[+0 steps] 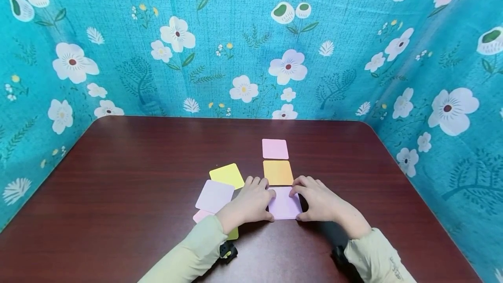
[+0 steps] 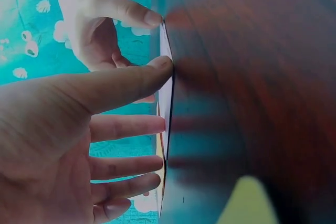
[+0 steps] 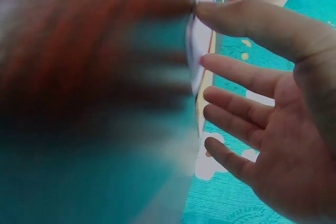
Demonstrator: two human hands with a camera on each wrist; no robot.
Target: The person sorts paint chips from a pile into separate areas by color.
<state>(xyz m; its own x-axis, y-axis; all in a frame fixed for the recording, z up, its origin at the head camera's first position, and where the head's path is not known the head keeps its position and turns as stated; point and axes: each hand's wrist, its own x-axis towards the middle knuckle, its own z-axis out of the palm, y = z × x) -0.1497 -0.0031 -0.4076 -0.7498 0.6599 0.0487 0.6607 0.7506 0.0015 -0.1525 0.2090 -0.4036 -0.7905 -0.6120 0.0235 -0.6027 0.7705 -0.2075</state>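
Note:
A light purple square card [image 1: 284, 203] lies flat on the table between my two hands, just below an orange card [image 1: 278, 173]. My left hand [image 1: 251, 201] is at its left side, thumb tip at the near left corner and forefinger along the card. At the right side, my right hand [image 1: 319, 200] touches the near right corner with its thumb and the top of the card with its forefinger. Both wrist views show fairly straight, spread fingers, with the card [image 2: 167, 95] seen edge-on. A pink card [image 1: 275, 149] lies beyond the orange one, forming a column.
Left of my left hand lies a loose group of overlapping cards: a yellow card [image 1: 228, 175], a pale purple card [image 1: 214, 196], a pink card [image 1: 202, 215] and a yellow-green card [image 1: 233, 234] partly under my forearm. The dark red-brown table [image 1: 137, 178] meets a blue flowered cloth [image 1: 235, 47] behind.

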